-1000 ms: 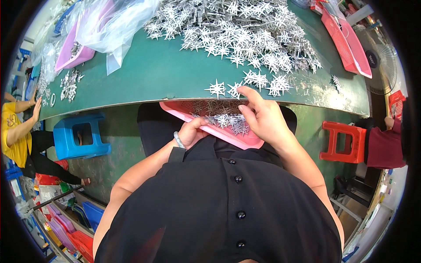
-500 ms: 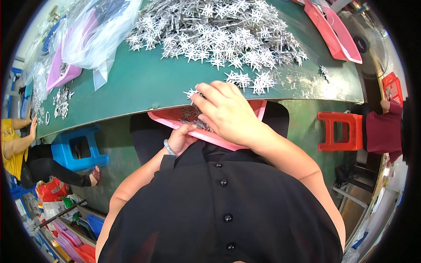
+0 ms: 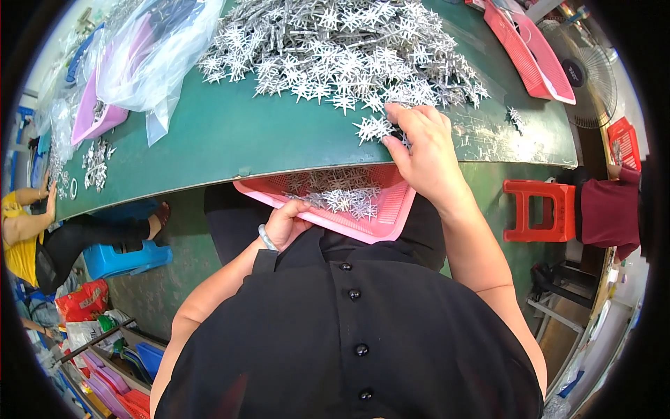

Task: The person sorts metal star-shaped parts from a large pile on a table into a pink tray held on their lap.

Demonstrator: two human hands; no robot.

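Observation:
My left hand (image 3: 286,225) grips the near rim of a pink plastic basket (image 3: 386,229) on my lap, its fingers partly hidden. Spiky star-shaped metal pieces (image 3: 349,201) lie inside, and the basket's far part is under the table edge. My right hand (image 3: 427,146) is on the table, thumb and fingers curled around a small cluster of the same pieces, which it mostly covers. Beside its fingertips lies another small star cluster (image 3: 373,130). Just beyond rises a large heap of silvery star pieces (image 3: 335,56).
The green table (image 3: 230,133) carries a clear plastic bag (image 3: 150,77) and a pink bin (image 3: 98,126) at left. At right are another pink basket (image 3: 537,66), a stray star piece (image 3: 515,119), a fan (image 3: 583,73) and a red stool (image 3: 537,211). A person in yellow (image 3: 24,234) sits left.
My right hand has moved from over the basket to the star pieces further right on the table. The piece at the table edge is gone, and the basket's contents show more.

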